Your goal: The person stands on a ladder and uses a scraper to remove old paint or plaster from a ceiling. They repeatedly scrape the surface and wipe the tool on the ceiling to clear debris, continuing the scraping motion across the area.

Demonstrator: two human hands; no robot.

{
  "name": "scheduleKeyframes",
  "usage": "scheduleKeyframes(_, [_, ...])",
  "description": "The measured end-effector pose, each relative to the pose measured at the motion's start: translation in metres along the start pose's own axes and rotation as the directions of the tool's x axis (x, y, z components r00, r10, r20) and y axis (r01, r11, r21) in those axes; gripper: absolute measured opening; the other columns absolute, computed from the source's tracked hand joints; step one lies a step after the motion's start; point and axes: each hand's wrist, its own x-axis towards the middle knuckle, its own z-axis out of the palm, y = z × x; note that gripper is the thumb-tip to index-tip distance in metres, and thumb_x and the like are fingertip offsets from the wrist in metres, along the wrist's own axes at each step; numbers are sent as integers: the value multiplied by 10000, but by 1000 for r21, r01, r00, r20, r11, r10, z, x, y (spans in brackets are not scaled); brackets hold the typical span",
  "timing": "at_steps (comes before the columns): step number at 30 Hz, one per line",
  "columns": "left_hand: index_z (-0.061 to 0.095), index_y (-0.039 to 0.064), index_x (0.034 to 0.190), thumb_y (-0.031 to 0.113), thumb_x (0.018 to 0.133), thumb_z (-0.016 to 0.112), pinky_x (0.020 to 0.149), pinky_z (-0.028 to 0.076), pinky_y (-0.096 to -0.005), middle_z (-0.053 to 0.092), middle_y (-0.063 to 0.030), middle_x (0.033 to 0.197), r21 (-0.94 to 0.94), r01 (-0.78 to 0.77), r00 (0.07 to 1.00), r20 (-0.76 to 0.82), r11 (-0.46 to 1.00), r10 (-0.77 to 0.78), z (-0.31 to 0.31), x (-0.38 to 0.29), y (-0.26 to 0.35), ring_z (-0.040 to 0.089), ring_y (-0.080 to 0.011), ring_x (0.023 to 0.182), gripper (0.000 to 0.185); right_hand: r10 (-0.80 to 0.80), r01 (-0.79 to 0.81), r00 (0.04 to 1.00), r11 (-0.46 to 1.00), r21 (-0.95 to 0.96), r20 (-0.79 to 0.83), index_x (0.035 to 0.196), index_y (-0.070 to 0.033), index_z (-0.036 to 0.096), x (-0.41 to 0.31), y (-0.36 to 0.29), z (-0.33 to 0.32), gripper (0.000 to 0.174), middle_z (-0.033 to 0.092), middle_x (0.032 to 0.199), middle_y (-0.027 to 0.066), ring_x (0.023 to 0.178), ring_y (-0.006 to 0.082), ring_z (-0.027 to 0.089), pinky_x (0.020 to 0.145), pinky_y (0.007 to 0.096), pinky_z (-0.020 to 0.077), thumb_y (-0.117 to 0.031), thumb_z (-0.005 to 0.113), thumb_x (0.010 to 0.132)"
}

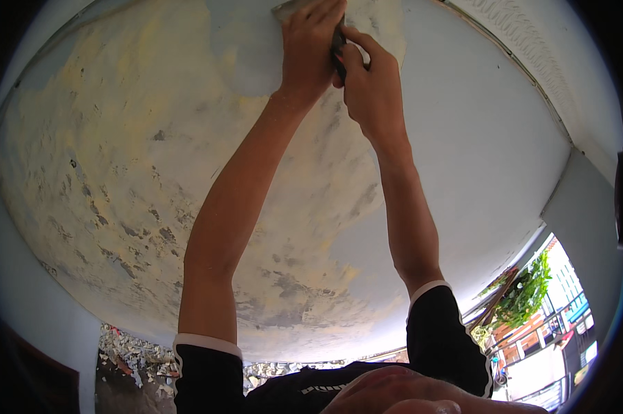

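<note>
Both my arms reach up to a wall (301, 217) whose grey-blue paint is partly gone, baring a patchy yellowish-white layer with dark pits. At the top of the view, my right hand (374, 85) grips the dark handle of a scraper (338, 52) with a broad metal blade. My left hand (308, 46) lies over the blade, its fingers pressed on it near the wall. The blade's edge is mostly hidden by this hand and the picture's rim. Grey-blue paint (461, 155) still covers the wall to the right of my right arm.
Paint flakes and debris (135, 357) lie on the floor at the lower left. A cable (523, 70) runs along the wall's upper right edge beside a textured moulding (518, 36). An opening at the lower right shows green plants (523, 292) and a railing.
</note>
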Motion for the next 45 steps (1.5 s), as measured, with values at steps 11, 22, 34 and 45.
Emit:
scheduleKeyframes(11, [641,56,1347,67,877,681,1100,368,-472,624,-128,1433,86,240,970,4,967,-242,-2,-74,60,550,-318,1333,471,69,-56,993,990,-130,98,1344,14,649,-65,-4,-27,351,646,769,54,601,66,519,534,241,414,-107,510,1045])
scheduleKeyframes(22, [617,-29,1329,37,838,690,1103,357,-464,623,-126,1405,46,245,969,-54,968,-242,8,-62,58,509,-316,1329,500,153,-140,983,982,-129,102,1383,-50,651,-54,-12,-27,366,571,635,-5,504,29,431,440,233,340,-146,504,1062])
scheduleKeyframes(34, [603,-34,1363,36,880,638,1109,364,-488,614,-163,1390,110,51,990,-136,993,-36,24,-20,16,519,-340,1311,489,45,-36,998,985,-166,51,1389,-53,644,-5,-17,-13,382,584,630,24,407,23,356,371,235,259,-193,499,1064])
scheduleKeyframes(45, [669,2,1302,95,929,623,1087,390,-470,655,-139,1348,-6,140,985,-99,990,-140,13,16,-5,542,-317,1285,387,-12,12,1000,999,-43,-2,1389,-18,626,14,-25,4,399,579,661,29,426,34,378,374,230,281,-186,478,1059])
